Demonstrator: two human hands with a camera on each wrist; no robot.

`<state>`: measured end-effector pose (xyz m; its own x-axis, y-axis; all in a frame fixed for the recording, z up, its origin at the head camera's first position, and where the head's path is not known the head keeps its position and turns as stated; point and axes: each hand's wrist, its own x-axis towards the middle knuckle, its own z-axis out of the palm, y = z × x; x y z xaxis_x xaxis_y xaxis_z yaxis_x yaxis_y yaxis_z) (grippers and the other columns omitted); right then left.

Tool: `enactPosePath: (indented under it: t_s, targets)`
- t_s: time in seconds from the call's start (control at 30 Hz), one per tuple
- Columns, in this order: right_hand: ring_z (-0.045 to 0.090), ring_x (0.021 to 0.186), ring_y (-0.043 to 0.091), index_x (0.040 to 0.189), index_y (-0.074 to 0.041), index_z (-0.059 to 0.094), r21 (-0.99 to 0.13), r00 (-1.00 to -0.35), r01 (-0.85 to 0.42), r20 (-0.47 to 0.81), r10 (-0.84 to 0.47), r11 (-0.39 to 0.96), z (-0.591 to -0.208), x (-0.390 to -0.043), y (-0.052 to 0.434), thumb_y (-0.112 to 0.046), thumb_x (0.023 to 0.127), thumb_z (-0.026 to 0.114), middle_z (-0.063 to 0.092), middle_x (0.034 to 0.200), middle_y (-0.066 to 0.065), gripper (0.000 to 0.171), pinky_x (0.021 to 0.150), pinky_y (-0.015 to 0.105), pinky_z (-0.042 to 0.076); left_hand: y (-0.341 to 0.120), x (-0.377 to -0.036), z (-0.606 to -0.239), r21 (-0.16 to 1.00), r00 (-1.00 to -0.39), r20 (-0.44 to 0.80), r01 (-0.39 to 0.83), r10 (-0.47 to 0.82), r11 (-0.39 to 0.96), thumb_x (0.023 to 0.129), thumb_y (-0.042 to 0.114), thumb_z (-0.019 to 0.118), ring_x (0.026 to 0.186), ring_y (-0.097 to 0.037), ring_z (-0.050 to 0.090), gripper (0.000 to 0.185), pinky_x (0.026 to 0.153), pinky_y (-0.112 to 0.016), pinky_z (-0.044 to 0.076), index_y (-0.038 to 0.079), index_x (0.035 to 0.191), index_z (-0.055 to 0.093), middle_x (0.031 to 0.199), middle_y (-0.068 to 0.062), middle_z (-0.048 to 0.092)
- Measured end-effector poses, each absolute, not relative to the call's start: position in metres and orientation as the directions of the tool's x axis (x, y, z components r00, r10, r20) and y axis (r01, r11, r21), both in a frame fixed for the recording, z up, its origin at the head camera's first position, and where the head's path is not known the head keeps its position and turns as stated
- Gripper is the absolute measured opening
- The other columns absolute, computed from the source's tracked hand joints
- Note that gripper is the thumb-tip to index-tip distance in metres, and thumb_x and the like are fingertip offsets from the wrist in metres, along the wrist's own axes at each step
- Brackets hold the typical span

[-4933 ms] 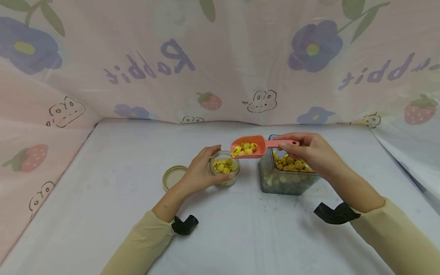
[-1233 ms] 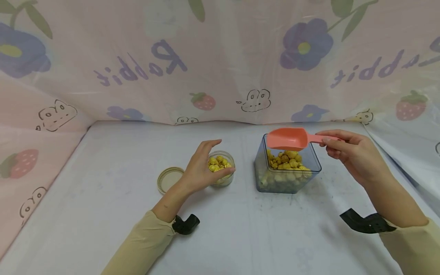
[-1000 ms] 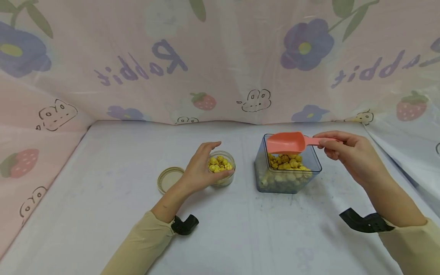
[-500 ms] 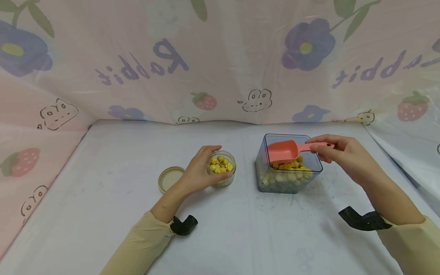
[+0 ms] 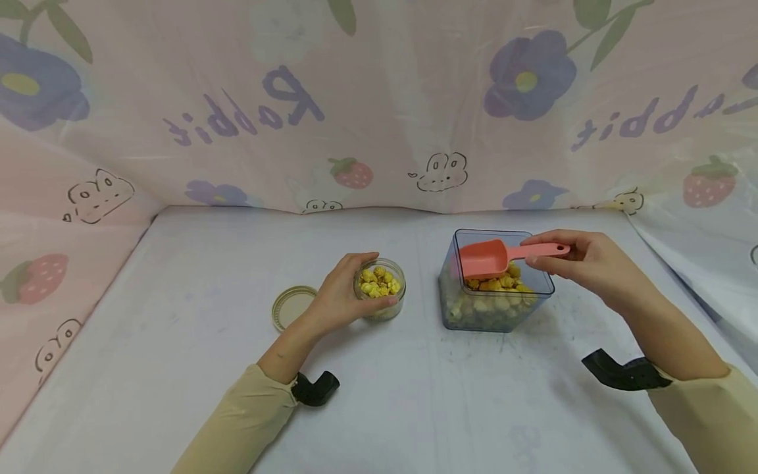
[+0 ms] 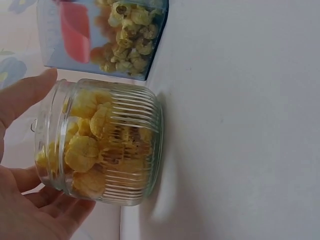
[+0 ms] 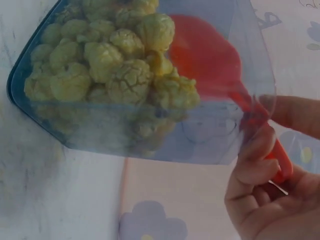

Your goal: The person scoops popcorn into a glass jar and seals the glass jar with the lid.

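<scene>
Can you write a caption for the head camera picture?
Right hand dips a pink scoop into the popcorn tub; left hand holds the jar.

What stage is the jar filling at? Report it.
Done: the glass jar holds popcorn heaped near its rim, steadied by the left hand. In hand: the right hand dips the pink scoop into the blue tub. Left: the lid lies off beside the jar.

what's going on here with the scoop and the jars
A person is working with yellow puffed snacks on a white table. The right hand holds a pink scoop by its handle, its bowl dipped into a clear square container of snacks. The left hand grips a small glass jar, nearly full. The jar's lid lies beside it, off.
</scene>
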<state>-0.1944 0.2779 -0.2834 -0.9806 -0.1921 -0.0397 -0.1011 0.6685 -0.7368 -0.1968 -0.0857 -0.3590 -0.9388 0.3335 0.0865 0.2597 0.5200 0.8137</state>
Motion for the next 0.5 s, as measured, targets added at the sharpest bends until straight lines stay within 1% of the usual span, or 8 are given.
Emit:
enactPosePath:
  t_s: [0.07,0.2,0.3,0.5]
  targets:
    - [0.046,0.071,0.012,0.121,-0.007,0.062,-0.727,-0.979,-0.106,-0.042,-0.199,0.679,-0.2836,-0.1952,0.2775,-0.024,0.091,0.067,0.057,0.082,-0.006,0.035,0.054,0.026,0.039,-0.0859,-0.1971,-0.3594,0.818,-0.942,0.076,0.246,0.327,0.519,0.074,0.031,0.082,0.134,-0.027,0.041,0.08,0.112,-0.047,0.032,0.006,0.14,0.044,0.14,-0.01,0.048]
    - [0.047,0.07,0.012,0.122,-0.005,0.061,-0.699,-0.977,-0.121,-0.04,-0.208,0.705,-0.2825,-0.1953,0.2759,-0.024,0.09,0.068,0.058,0.084,-0.005,0.037,0.054,0.027,0.039,-0.0857,-0.198,-0.3603,0.823,-0.945,0.058,0.227,0.321,0.521,0.074,0.031,0.082,0.134,-0.027,0.041,0.08,0.112,-0.047,0.032,0.008,0.141,0.044,0.14,-0.01,0.047]
    - [0.048,0.069,0.012,0.12,-0.006,0.063,-0.693,-0.974,-0.144,-0.027,-0.225,0.706,-0.2812,-0.1945,0.2737,-0.023,0.089,0.069,0.059,0.083,-0.004,0.035,0.053,0.027,0.04,-0.0858,-0.1983,-0.361,0.827,-0.946,0.052,0.221,0.321,0.517,0.074,0.03,0.082,0.133,-0.027,0.041,0.08,0.111,-0.048,0.033,0.008,0.141,0.044,0.14,-0.01,0.047]
    - [0.045,0.066,0.013,0.114,-0.009,0.067,-0.66,-0.967,-0.208,0.028,-0.253,0.722,-0.2817,-0.1942,0.2712,-0.021,0.087,0.071,0.054,0.081,0.0,0.03,0.05,0.027,0.037,-0.086,-0.1972,-0.3602,0.838,-0.947,0.043,0.208,0.319,0.505,0.075,0.031,0.082,0.134,-0.027,0.039,0.08,0.111,-0.049,0.033,0.009,0.141,0.043,0.141,-0.009,0.046]
